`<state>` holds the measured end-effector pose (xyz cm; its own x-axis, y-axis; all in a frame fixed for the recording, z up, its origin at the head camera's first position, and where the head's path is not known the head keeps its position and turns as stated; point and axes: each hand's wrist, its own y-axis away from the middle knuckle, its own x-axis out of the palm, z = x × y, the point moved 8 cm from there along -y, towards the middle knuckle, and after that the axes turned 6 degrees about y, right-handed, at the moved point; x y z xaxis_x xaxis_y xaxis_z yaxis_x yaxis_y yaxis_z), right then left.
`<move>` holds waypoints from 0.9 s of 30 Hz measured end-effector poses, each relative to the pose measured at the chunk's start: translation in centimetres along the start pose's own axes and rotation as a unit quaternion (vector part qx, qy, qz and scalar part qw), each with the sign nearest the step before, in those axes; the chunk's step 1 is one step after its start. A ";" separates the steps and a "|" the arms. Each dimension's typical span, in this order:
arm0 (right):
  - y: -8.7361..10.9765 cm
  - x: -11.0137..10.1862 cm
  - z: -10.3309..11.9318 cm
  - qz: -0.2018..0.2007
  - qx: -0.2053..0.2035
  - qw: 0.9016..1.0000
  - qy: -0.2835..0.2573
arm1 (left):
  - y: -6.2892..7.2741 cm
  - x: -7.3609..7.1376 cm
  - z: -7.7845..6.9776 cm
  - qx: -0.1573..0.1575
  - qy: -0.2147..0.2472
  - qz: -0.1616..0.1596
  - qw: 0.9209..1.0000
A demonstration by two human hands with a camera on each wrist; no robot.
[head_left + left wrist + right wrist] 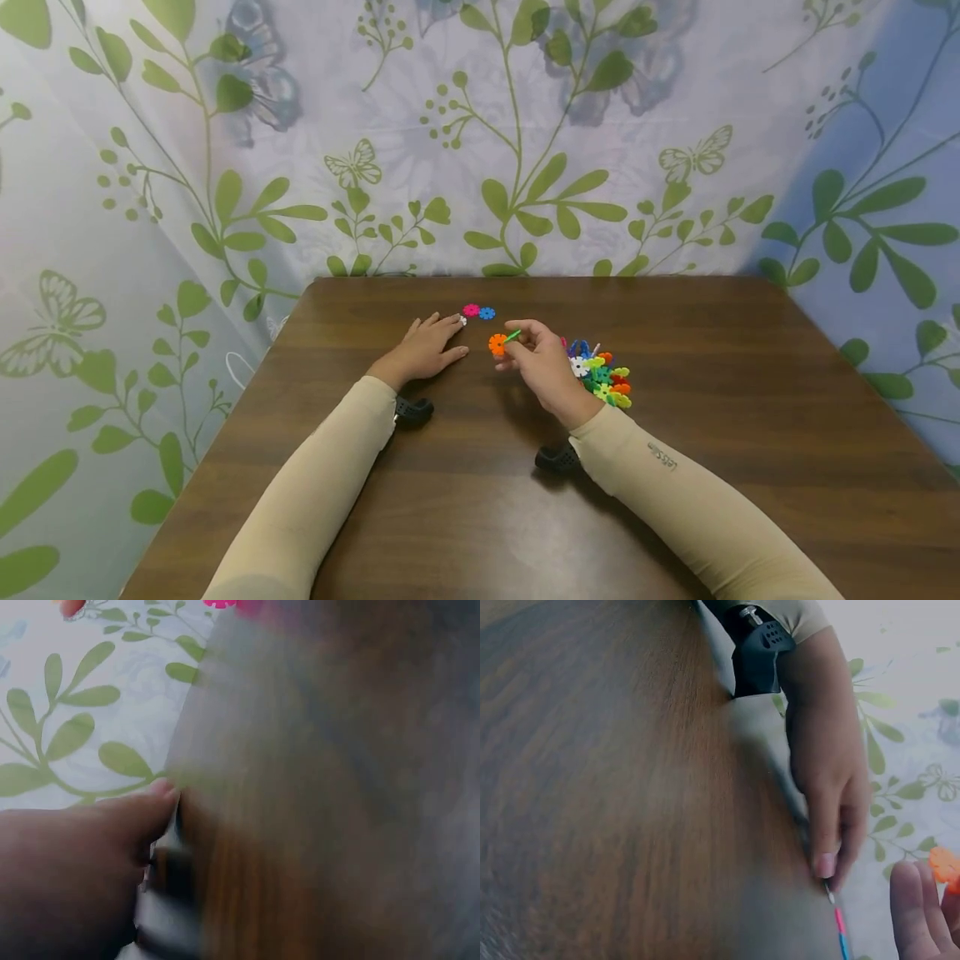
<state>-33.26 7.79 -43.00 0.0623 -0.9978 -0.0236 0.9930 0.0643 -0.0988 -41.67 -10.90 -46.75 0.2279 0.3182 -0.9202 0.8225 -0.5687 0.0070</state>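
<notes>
My left hand [426,346] lies with its fingers straight on the table. Its fingertips touch a small white notched disc [462,320], partly hidden beneath them. Beside that lie a pink disc [471,310] and a blue disc [487,313], edge to edge. Over the table, right of the left hand, my right hand [546,364] pinches an orange notched disc [497,344] and a green disc [513,336] seen edge-on; whether these two are joined I cannot tell. In the right wrist view the orange disc [946,866] shows at the fingertips, partly cut off.
A heap of multicoloured notched discs [602,375] sits just right of the right hand, partly behind the wrist. Black wrist devices [557,457] hang under both sleeves. The brown wooden table [465,500] meets a leaf-patterned curtain [420,150] at its back edge.
</notes>
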 end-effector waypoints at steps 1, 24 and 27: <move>0.0 0.1 0.0 0.004 0.002 1.000 0.002 | 0.0 -0.3 -0.4 0.013 0.005 -0.016 1.000; -0.1 -1.3 0.9 -0.018 -0.051 0.998 -0.008 | 0.9 -2.8 -5.8 0.146 0.428 -0.099 0.886; -0.1 -1.3 1.0 -0.019 -0.052 0.998 -0.012 | 1.2 -3.4 -6.5 0.176 0.408 -0.133 0.886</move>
<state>-33.37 9.07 -41.97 0.0274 -0.9996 0.0051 0.9792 0.0258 -0.2011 -38.09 -7.75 -41.11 0.4691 0.8377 -0.2797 0.7231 -0.5462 -0.4229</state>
